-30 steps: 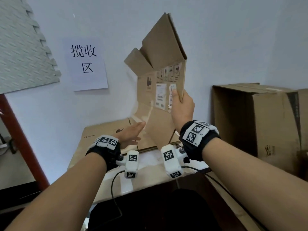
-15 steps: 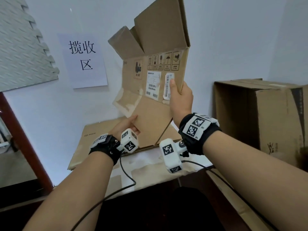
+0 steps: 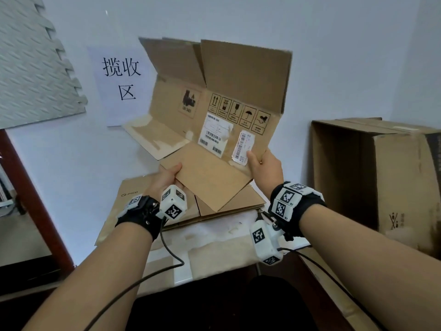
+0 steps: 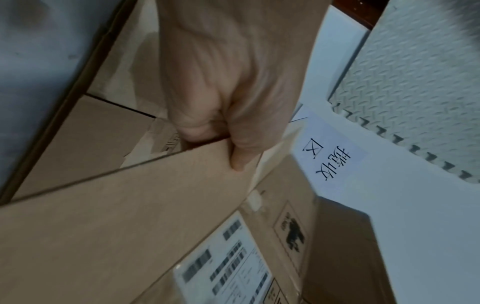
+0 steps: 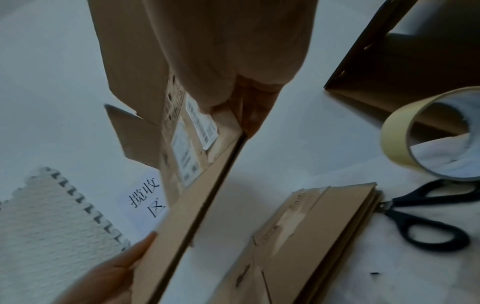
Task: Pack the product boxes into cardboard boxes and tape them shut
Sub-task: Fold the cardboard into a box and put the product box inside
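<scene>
Cardboard box [image 3: 214,130] flattened, held up | left hand [image 3: 164,180] pinches bottom flap | right hand [image 3: 265,168] grips edge

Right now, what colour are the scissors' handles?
Black. The scissors lie on the white surface beside the tape roll; only the right wrist view shows them.

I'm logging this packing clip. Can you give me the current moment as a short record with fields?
held: flattened carton, off the table, flaps loose
left hand: grips the carton's lower flap
right hand: grips the carton's right edge by a barcode label
table: flat cartons, tape roll, scissors
wall: paper sign
right side: open box
</scene>
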Tool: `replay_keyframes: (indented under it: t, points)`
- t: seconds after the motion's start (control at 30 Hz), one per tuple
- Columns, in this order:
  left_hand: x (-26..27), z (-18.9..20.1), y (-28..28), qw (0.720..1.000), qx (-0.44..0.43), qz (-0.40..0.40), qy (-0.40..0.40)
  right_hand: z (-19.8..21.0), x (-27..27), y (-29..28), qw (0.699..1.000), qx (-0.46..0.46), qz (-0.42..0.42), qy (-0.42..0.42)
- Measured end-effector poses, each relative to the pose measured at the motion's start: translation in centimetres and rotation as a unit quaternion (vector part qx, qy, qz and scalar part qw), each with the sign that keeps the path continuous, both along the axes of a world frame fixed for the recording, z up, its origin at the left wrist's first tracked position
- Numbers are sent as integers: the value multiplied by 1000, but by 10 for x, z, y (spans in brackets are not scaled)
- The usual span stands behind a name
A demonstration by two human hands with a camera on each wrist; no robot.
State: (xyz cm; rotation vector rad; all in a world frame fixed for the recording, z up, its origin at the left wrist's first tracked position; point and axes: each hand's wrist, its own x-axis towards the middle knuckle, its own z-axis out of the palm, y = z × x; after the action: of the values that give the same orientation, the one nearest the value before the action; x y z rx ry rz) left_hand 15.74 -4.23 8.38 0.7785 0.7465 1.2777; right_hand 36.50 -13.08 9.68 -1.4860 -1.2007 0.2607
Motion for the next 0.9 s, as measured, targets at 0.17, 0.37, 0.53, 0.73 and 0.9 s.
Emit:
replay_keyframes:
  t: [0.17,0.37,0.53,0.73,0.9]
  points:
    - [-3,16,0,995,47,68,-48,-8,-2,15,996,-61,7,57]
    - [-1,36,-3,989,94,115,15,1,-12,31,995,-82,-3,53]
    - [2,46,-7,987,99,123,-3,13,-22,35,997,-50,-57,17]
    - [2,57,-15,988,106,101,-51,20,-39,37,977,-63,18,-205]
    - [13,57,-21,986,123,111,-30,17,-53,45,948,-86,93,-292]
